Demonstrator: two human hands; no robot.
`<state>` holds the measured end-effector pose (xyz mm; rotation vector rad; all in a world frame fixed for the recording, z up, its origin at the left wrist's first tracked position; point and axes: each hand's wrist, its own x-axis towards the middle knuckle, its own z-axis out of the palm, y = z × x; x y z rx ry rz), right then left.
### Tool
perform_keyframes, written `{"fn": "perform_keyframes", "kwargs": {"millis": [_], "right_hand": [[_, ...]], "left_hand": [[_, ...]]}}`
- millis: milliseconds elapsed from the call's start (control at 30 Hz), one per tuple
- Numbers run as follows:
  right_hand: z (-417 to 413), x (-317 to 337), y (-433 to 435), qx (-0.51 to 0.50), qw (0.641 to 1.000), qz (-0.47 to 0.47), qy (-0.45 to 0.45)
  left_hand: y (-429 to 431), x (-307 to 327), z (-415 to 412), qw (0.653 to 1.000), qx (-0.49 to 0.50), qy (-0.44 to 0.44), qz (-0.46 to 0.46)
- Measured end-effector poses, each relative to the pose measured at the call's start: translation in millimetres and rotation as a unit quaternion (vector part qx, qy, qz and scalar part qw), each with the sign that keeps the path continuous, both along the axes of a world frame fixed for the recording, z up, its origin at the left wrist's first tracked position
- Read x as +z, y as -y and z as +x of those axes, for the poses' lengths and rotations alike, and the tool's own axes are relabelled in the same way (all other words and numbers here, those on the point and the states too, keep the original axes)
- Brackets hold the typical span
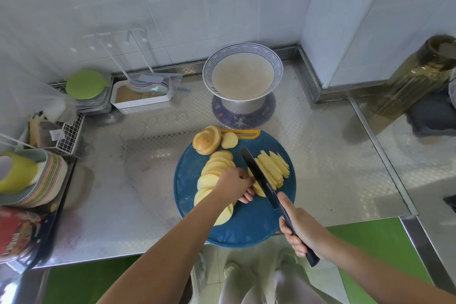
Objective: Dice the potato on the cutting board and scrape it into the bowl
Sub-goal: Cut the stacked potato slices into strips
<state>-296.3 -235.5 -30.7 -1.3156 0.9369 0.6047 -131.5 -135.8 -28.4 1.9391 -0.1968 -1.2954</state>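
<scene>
A round blue cutting board (249, 227) lies at the counter's front edge. Overlapping potato slices (217, 168) run down its left side, and cut potato strips (274, 168) lie on its right. A skin-on potato end piece (206, 142) sits at the board's far edge. My left hand (234, 185) presses fingertips on a stack of slices beside the blade. My right hand (299, 229) grips the handle of a black knife (259, 173), index finger along its spine, blade down between slices and strips. A blue-rimmed bowl (278, 69) of cloudy liquid stands behind the board.
A white rectangular container (143, 101) and a green lid (84, 84) sit at the back left. Stacked plates (42, 185) and a wire basket (70, 133) fill the left side. A tall ribbed glass jar (414, 76) stands at the right. A yellow peeler (246, 134) lies at the board's far edge.
</scene>
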Motion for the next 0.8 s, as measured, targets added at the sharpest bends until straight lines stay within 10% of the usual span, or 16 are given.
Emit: {"fn": "perform_keyframes", "kwargs": {"millis": [800], "right_hand": [[0,-16,-12,-0.032,0.999,-0.036,0.016]], "left_hand": [[-2,-15,0,1.000,0.025,0.000,-0.007]]}}
